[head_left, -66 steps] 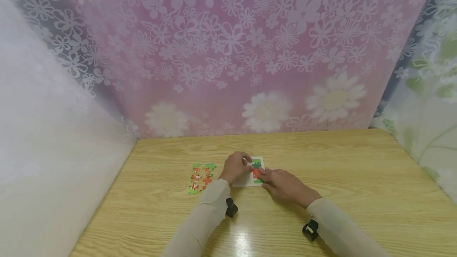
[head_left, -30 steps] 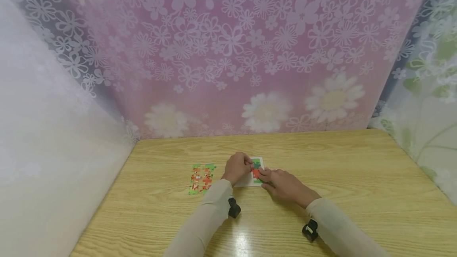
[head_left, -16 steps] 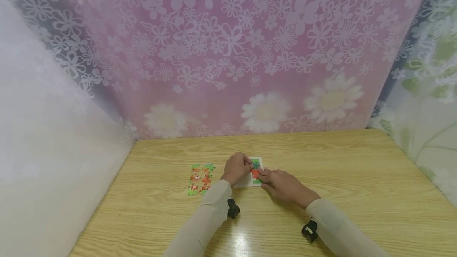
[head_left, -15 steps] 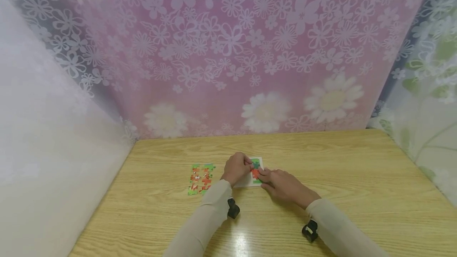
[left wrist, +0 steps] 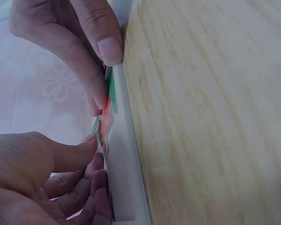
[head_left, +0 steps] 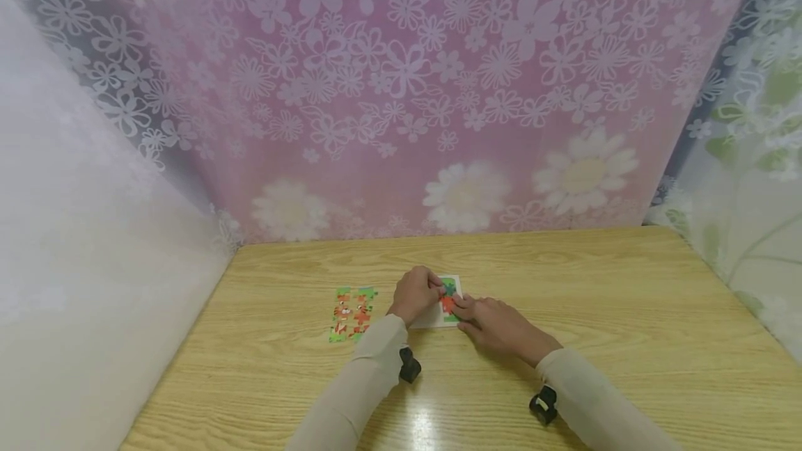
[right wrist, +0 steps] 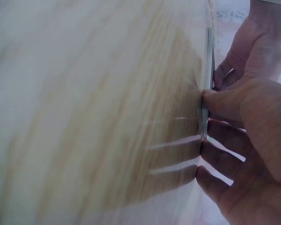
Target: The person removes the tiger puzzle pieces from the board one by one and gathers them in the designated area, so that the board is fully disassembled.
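A white-framed puzzle tray [head_left: 429,320] lies flat on the table, with green and red jigsaw pieces [head_left: 447,306] fitted along its right side. My left hand [head_left: 415,294] is over the tray's left part and pinches a small jigsaw piece [left wrist: 98,133] between thumb and fingers, tilted against the red piece. My right hand [head_left: 498,324] holds the tray's near right corner, its thumb [left wrist: 111,50] on the near edge and the index finger on the fitted pieces. Most of the tray's left half is hidden behind my left hand.
Left of the tray, several loose tiger-picture jigsaw pieces [head_left: 352,313] lie in two columns, partly covered by my left sleeve [head_left: 370,367]. The wooden table [head_left: 564,270] ends at a pink flowered curtain [head_left: 376,159] behind, with pale curtains on both sides.
My left hand has shifted slightly to the right, toward the fitted pieces, and has stayed there over the last second. My right hand keeps its place on the tray.
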Demonstrator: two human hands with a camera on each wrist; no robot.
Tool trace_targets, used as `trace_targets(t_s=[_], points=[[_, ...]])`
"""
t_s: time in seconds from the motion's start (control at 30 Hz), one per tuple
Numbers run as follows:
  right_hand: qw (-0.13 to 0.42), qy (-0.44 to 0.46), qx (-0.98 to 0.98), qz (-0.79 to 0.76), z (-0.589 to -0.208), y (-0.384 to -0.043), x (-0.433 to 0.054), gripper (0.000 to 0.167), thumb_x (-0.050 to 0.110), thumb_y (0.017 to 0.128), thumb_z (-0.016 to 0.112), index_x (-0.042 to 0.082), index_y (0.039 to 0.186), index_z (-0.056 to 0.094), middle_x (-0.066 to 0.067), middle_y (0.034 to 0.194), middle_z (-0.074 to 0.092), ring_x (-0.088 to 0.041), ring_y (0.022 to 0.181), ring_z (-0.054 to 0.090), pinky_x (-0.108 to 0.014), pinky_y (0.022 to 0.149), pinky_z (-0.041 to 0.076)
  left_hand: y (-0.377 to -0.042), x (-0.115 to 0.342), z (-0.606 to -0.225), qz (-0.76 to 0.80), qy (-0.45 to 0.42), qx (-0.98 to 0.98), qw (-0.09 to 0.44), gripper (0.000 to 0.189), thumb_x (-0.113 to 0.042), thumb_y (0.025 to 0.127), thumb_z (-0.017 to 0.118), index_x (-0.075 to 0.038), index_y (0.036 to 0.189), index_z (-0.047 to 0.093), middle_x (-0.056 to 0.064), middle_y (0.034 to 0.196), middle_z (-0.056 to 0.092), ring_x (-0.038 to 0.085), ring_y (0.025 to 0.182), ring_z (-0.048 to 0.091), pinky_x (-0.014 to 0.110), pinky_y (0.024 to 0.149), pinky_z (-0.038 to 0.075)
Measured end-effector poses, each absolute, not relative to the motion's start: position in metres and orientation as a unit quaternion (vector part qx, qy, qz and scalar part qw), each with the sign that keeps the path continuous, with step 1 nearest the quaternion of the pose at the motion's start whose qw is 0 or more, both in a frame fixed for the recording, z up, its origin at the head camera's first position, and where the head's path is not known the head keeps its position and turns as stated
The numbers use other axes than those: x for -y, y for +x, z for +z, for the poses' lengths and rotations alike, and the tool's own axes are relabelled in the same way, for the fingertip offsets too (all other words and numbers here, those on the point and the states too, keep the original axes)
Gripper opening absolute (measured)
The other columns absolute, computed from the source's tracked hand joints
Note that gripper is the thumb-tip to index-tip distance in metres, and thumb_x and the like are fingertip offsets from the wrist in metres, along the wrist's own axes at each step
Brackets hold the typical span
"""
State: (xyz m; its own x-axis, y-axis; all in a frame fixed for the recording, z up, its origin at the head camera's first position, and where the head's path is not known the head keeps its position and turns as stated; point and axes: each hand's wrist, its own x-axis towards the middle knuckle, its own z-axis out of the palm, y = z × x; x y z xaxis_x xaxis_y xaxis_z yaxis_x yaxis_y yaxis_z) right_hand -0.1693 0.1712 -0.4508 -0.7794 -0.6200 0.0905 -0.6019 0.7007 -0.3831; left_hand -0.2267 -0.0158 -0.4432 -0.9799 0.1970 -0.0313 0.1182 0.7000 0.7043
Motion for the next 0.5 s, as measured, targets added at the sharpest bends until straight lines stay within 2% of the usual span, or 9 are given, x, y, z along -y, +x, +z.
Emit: trace_targets(t_s=[0.33, 0.5], points=[[0.017, -0.33, -0.922, -0.201, -0.452, -0.168, -0.172, 0.042, 0.012, 0.1, 0.064, -0.005, 0.138, 0.057, -0.025, 0.144, 0.05, -0.045, 0.127, 0.054, -0.059, 0.098, 0.048, -0.229, 0.015, -0.447, 0.42, 0.08, -0.903, 0.048, 0.005, -0.01, 0.093, 0.074, -0.007, 0.093, 0.078, -0.002, 0.08, 0.07, 0.011, 0.069, 0.063, 0.029, 0.064, 0.054], [0.028, -0.322, -0.924, -0.206, -0.451, -0.168, -0.173, 0.042, 0.012, 0.101, 0.064, -0.004, 0.139, 0.057, -0.023, 0.146, 0.049, -0.043, 0.13, 0.051, -0.057, 0.1, 0.047, -0.23, 0.025, -0.44, 0.441, 0.071, -0.894, 0.035, 0.007, -0.011, 0.095, 0.072, -0.007, 0.098, 0.077, 0.001, 0.087, 0.07, 0.014, 0.075, 0.064, 0.032, 0.068, 0.055]])
